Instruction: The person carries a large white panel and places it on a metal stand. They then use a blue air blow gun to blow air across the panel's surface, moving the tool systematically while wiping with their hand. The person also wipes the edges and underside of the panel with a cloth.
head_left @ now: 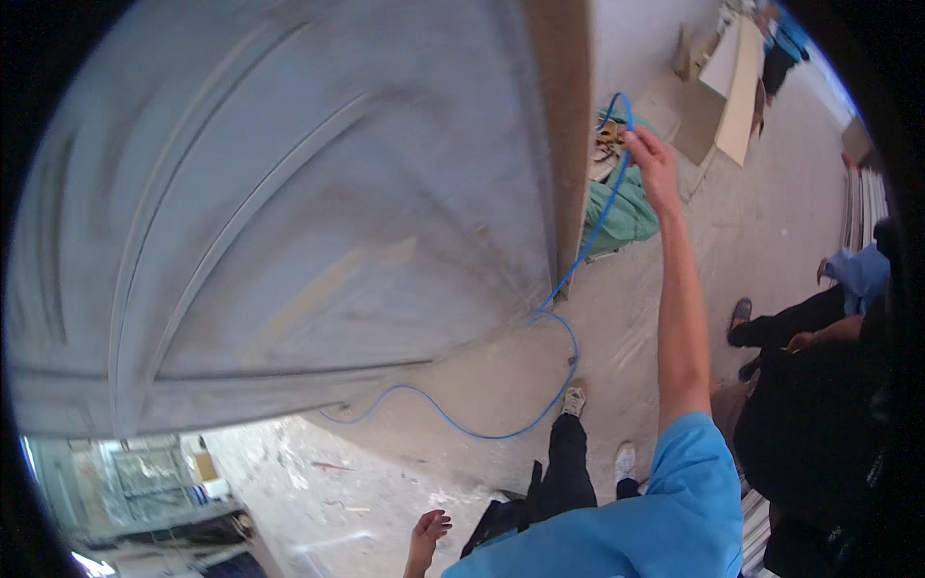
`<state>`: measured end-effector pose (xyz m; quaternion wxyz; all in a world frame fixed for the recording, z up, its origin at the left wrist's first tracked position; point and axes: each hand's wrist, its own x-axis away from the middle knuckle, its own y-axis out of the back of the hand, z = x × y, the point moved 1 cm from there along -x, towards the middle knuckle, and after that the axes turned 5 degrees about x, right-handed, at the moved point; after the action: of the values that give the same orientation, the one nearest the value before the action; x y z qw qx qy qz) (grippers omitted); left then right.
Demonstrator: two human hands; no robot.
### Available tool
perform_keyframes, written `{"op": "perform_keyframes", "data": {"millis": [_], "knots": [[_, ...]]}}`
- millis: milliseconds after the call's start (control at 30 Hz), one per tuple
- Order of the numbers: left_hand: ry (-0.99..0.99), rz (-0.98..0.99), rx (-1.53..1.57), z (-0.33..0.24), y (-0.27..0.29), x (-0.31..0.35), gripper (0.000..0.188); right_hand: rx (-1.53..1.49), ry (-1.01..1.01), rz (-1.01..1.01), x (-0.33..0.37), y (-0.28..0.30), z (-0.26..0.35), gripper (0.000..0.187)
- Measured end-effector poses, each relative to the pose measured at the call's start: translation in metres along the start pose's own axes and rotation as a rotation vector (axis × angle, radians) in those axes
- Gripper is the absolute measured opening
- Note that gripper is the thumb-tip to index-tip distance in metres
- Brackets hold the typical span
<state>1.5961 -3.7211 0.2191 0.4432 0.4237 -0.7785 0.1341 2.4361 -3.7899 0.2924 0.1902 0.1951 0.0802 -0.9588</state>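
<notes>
My right hand (651,160) is stretched far out, fingers closed on a thin blue hose (588,241). From the hand the hose drops along the edge of a big grey panel (289,212), then loops over the concrete floor (501,366) toward my shoes (575,398). Low beside my body hangs my left hand (429,530), fingers apart and holding nothing. I wear a blue shirt and dark trousers.
A green cloth bundle (626,212) lies behind the panel's edge. Flat boards (727,91) lean at the far right, with a person in blue (785,43) beyond them. Another person in dark clothes (809,385) is close on my right. Shelving (135,482) shows at lower left.
</notes>
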Motion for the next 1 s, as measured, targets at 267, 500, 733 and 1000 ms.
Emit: {"op": "perform_keyframes", "data": {"millis": [267,500,733,1000], "knots": [[0.2,0.0,0.245,0.222,0.1,-0.008,0.046,0.218,0.001,-0.186,0.089,-0.05,0.109,0.042],[0.192,-0.473,0.689,0.393,0.226,0.032,0.029,-0.023,-0.185,-0.06,0.17,-0.118,0.098,0.039],[0.151,-0.538,0.849,0.416,0.304,0.062,0.032,-0.194,-0.841,0.507,0.419,-0.331,0.111,0.023],[0.078,-0.346,0.803,0.311,0.44,0.012,0.047,0.325,-0.774,1.111,0.589,-0.612,0.232,0.02]]}}
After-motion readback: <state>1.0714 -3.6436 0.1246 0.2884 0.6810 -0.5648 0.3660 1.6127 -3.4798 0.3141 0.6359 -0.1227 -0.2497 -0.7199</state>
